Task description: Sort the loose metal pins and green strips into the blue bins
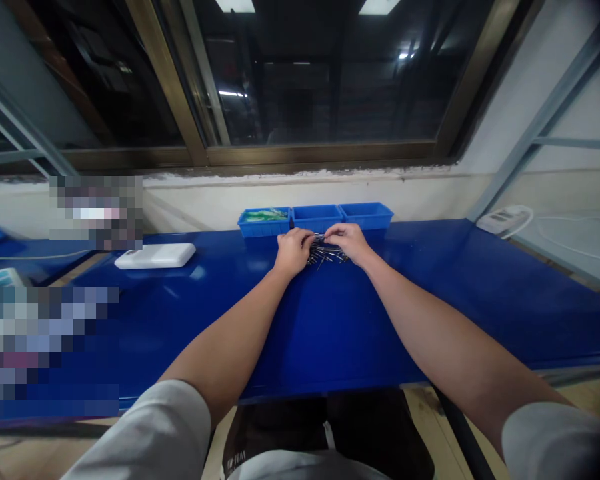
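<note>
As slim metal pieces (327, 255) lie heaped loose on the bench (330, 320), one careless nudge could scatter them

Your left hand (293, 253) and right hand (352, 243) flank the heap just in front of the middle bin (326, 224), the fingers of each drawn close at its far edge; whether they clamp on a piece is too small to tell. A spill looks the likeliest mishap: the pieces lie crisscrossed, so lifting one could drag its neighbours along, and no rim around the heap would stop a runaway. Thin, shiny shafts could also slip from a light pinch. With the bins so near your knuckles, a forward push could jolt them out of line. Of these blue containers, the left bin (261, 230) holds green-and-white material, its exact nature unclear. From your angle, the floors of the middle bin and the right bin (371, 221) cannot be made out.
</note>
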{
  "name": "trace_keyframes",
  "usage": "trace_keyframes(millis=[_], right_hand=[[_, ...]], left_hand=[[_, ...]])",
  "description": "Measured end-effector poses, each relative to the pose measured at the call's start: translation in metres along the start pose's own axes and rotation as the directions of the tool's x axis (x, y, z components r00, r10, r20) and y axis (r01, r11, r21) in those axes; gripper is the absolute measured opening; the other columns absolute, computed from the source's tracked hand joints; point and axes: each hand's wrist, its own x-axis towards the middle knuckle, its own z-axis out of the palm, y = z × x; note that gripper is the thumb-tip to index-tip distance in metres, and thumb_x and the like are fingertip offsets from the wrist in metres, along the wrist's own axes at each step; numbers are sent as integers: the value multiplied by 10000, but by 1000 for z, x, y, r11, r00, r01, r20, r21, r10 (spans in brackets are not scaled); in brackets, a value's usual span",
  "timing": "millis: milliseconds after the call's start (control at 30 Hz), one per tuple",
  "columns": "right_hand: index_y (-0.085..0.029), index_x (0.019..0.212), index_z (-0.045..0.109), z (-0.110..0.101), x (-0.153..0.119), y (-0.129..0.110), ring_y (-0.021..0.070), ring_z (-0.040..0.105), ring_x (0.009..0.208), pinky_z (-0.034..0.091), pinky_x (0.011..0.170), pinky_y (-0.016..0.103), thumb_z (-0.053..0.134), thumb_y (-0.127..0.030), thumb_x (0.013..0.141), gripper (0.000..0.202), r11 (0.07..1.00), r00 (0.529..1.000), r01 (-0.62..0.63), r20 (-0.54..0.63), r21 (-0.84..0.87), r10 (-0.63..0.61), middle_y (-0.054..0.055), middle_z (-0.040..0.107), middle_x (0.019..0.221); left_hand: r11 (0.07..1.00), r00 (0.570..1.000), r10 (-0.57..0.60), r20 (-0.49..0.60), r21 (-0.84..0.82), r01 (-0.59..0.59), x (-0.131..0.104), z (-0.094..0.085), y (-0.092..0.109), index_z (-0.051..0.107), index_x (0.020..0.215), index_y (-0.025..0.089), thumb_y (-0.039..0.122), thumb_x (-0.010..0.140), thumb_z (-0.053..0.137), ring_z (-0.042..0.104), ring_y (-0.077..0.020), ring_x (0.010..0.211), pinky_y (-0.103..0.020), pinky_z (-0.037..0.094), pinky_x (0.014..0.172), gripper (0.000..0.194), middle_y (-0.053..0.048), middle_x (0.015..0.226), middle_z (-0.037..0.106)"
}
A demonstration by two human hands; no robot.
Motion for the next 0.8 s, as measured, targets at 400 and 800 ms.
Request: trace_keyframes(millis=[400, 800], right_hand=[[-161, 802, 684, -11, 8, 11, 165, 594, 691, 474, 700, 310, 591, -200, 594, 231, 993, 943, 12, -329, -121, -51, 33, 689, 772], [-175, 1397, 337, -34, 23, 41, 158, 558, 756, 486, 723, 321, 567, -141, 567, 862, 985, 898, -110, -439, -132, 41, 87, 636, 1091]], left_hand=[[993, 992, -116, -56, 17, 117, 0, 5, -5, 535, 1206, 204, 245, 856, 510, 545, -226, 1111, -376, 386, 931, 353, -73, 1131, 631], [973, 972, -221, 86, 91, 213, 2, 6, -7, 548, 1178, 225, 232, 836, 478, 500, -262, 1174, -437, 367, 984, 349, -88, 1223, 569]])
